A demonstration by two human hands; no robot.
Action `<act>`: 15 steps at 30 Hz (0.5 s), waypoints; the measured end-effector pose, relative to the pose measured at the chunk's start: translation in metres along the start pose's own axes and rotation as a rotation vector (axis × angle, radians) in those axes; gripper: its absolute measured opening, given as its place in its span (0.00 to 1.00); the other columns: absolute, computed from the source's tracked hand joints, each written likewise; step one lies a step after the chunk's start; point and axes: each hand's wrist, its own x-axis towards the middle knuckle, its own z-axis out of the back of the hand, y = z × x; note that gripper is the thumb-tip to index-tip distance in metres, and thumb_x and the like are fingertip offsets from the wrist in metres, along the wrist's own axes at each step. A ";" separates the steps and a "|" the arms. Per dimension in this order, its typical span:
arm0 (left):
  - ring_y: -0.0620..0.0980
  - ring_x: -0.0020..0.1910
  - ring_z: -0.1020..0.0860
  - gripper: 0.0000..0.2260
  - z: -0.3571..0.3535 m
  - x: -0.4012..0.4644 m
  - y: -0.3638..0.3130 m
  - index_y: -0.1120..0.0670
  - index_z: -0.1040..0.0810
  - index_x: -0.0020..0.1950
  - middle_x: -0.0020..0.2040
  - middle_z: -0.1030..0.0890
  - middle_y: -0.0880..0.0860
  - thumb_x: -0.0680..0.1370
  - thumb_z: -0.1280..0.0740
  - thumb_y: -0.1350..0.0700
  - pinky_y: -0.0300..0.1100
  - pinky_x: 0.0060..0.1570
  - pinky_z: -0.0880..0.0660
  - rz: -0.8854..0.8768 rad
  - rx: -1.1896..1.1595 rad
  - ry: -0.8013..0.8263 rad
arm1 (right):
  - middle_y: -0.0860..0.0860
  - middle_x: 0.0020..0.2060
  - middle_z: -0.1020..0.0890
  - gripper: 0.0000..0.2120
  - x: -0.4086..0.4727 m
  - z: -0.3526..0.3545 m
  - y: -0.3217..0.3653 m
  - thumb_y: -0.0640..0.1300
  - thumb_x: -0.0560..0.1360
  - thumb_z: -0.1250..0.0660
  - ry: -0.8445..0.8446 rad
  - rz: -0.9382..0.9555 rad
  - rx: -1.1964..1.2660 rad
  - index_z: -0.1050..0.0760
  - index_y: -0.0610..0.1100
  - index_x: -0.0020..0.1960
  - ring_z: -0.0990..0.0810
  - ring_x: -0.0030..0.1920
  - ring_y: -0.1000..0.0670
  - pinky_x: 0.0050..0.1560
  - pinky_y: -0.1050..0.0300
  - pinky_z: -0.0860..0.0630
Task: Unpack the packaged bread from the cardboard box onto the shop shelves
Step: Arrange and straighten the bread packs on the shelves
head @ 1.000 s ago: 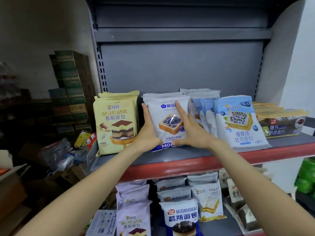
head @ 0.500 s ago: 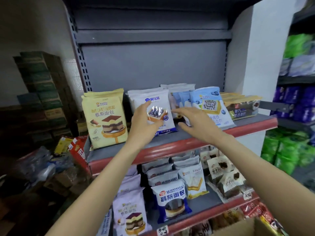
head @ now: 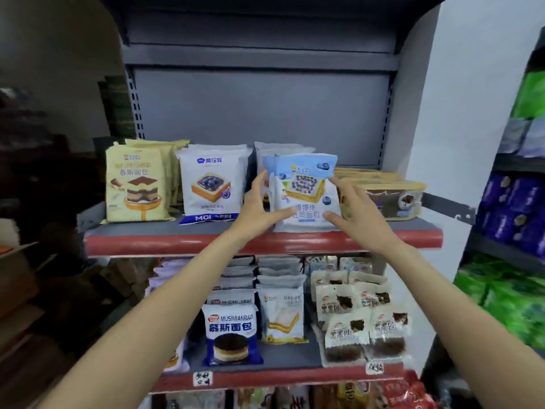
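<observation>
Both hands frame one pale-blue bread packet [head: 303, 190], which stands upright near the front of the upper shelf [head: 182, 228]. The left hand [head: 259, 206] lies against the packet's left edge, fingers extended up that side and thumb crossing its lower front. The right hand [head: 352, 206] mirrors it on the right edge, fingers up the side, thumb pressing the lower right front. Neither hand closes round the packet; both are spread, holding it between them.

Directly behind the held packet stand further packets of the same kind and white ones, partly hidden. Just left of the left hand stands a white blueberry-toast packet [head: 211, 184], and beyond it a yellow mousse-bread packet [head: 135, 184], each fronting a row. Just right of the right hand lies a flat stack of tan chocolate-bread packets [head: 392, 196]. Below the wrists, the lower shelf [head: 283, 377] carries rows of packaged bread, including a dark-blue packet [head: 231, 335] at its front. The cardboard box cannot be identified with certainty.
</observation>
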 end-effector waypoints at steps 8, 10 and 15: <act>0.46 0.75 0.47 0.54 -0.012 0.011 -0.013 0.47 0.58 0.77 0.77 0.49 0.47 0.66 0.21 0.58 0.39 0.67 0.44 0.117 0.072 0.050 | 0.43 0.53 0.27 0.34 0.035 0.010 0.007 0.50 0.75 0.34 0.178 -0.056 0.074 0.48 0.57 0.75 0.24 0.49 0.45 0.43 0.55 0.30; 0.47 0.75 0.48 0.56 -0.010 0.018 -0.009 0.45 0.61 0.76 0.78 0.51 0.46 0.64 0.20 0.57 0.39 0.68 0.45 0.139 0.078 0.071 | 0.43 0.45 0.31 0.34 0.041 0.008 0.004 0.51 0.75 0.35 0.226 -0.081 -0.012 0.49 0.58 0.75 0.28 0.34 0.49 0.35 0.56 0.32; 0.41 0.70 0.40 0.59 -0.004 0.033 -0.001 0.44 0.67 0.75 0.75 0.42 0.46 0.66 0.22 0.60 0.42 0.68 0.38 0.215 0.054 0.176 | 0.46 0.45 0.26 0.37 0.045 0.000 -0.006 0.49 0.76 0.35 0.402 -0.108 0.073 0.57 0.59 0.75 0.32 0.28 0.54 0.30 0.61 0.34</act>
